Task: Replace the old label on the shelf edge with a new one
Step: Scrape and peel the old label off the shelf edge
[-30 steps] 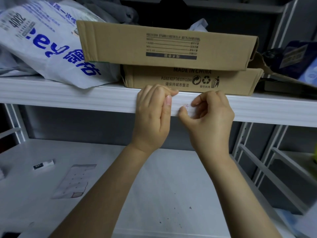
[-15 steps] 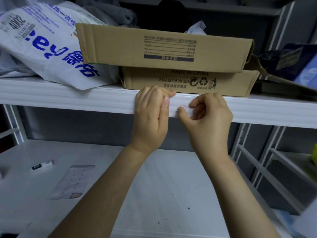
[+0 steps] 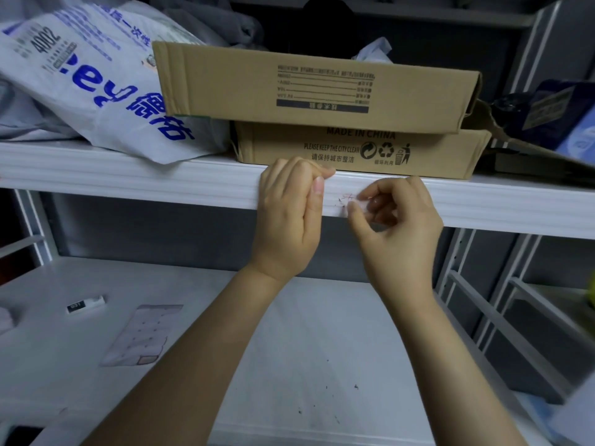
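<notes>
**Hands at the shelf edge, one pinching the label**

The person's left hand (image 3: 289,220) is gripping the white shelf edge (image 3: 128,178), its fingers curling over the top lip and its thumb lying upright against the front face. Just beside it on the same edge, the right hand (image 3: 399,230) is pinching a small label (image 3: 351,201) between thumb and forefinger, while its other fingers are curling loosely behind. The label, pale with faint reddish marks, is sitting against the front face of the shelf edge between the two hands; whether it is fully stuck down I cannot tell.

Directly above the shelf edge, two flat cardboard boxes are lying stacked, the upper box (image 3: 306,88) overhanging the lower box (image 3: 354,149). A white printed bag (image 3: 96,91) is slumping above the edge, beside the boxes. Below the shelf edge, on the lower shelf (image 3: 289,333), a label sheet (image 3: 141,333) is lying flat, and a small white tag (image 3: 85,305) is lying near it.
</notes>
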